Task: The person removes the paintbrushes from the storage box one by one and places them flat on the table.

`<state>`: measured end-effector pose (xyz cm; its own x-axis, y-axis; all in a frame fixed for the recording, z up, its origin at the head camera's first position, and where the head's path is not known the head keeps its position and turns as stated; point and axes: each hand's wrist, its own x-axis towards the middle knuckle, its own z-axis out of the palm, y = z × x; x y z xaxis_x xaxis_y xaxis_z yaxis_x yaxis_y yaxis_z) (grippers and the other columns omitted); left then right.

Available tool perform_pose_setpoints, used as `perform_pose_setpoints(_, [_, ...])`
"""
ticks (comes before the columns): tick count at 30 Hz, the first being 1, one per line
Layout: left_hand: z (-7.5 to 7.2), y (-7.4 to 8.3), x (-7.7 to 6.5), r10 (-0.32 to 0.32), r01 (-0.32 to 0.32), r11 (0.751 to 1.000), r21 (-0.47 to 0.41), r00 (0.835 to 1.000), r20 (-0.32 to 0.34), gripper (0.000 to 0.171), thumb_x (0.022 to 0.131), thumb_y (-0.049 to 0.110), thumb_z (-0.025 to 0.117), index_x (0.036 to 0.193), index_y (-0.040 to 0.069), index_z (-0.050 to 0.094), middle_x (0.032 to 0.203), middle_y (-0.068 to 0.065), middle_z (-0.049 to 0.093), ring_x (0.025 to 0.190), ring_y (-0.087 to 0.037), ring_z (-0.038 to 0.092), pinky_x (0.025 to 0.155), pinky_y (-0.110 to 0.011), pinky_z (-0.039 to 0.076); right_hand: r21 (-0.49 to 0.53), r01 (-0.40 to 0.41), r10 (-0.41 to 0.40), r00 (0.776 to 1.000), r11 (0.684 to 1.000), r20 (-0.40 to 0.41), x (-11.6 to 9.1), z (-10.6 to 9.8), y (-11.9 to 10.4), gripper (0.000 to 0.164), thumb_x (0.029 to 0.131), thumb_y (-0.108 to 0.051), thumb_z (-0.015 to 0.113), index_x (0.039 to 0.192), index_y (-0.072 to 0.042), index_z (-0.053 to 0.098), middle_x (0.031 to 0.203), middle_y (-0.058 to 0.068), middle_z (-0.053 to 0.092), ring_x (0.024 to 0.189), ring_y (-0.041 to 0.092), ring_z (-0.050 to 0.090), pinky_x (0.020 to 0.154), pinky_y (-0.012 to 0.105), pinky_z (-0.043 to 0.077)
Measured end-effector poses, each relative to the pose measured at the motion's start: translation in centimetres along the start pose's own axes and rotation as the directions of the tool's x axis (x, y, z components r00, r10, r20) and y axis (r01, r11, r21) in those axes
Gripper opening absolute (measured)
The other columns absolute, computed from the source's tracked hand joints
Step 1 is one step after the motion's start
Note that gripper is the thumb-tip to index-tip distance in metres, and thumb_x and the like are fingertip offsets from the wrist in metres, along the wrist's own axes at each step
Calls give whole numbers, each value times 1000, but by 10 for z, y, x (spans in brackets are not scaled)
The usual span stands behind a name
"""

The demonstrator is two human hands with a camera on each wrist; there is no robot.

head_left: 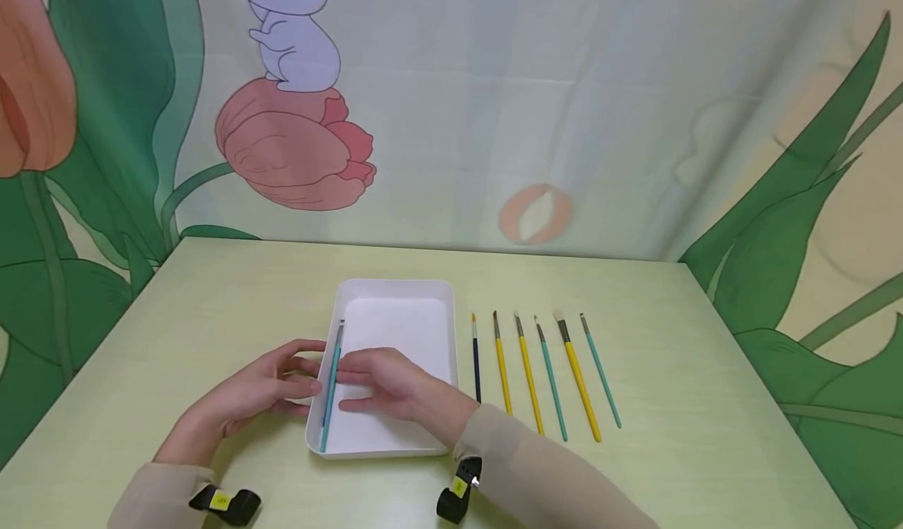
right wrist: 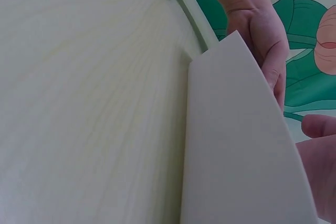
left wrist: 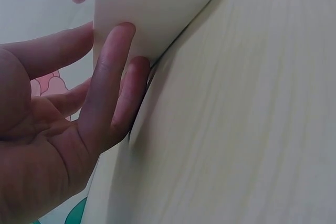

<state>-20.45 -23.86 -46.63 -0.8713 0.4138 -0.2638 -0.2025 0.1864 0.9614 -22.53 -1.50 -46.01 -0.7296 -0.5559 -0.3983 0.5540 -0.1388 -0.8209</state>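
A white rectangular tray (head_left: 398,321) sits on the table, and teal-handled paintbrush (head_left: 331,388) handles lie lengthwise along its left inner wall, close enough together that I cannot tell the number for sure. My left hand (head_left: 257,392) is at the tray's left side; in the left wrist view its fingertips touch the outer wall (left wrist: 157,9). Inside the tray, my right hand (head_left: 398,384) has its fingertips beside the brush handles, with the fingers extended and not wrapped round them. Whether they touch the handles is unclear.
Right of the tray, several paintbrushes lie in a row with bristles away from me: a dark blue one (head_left: 476,368), yellow ones such as the thick one (head_left: 582,388), and teal ones (head_left: 602,372). A printed curtain (head_left: 451,121) hangs behind the table.
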Motion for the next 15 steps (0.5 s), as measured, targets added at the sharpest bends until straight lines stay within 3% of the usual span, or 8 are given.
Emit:
perform_pose_setpoints(8, [-2,-2,-1,8,-8,1000,7,1000,-4,73,97,13,71,156,4,29,140,-30,47,115,-34,62,90,-46,59,-110,33,-37,999,993,-32,1,6,5,39,100,0,59,136,13,52,112,15,68,109,24,65,95,46,57])
perform_pose_setpoints(15, [-3,-4,-1,32,-32,999,-6,999,24,72,98,12,69,156,2,28,139,-31,46,115,-35,62,90,-46,59,-118,63,-70,996,991,-57,6,10,12,32,96,5,62,128,9,58,103,15,69,96,21,68,87,44,60])
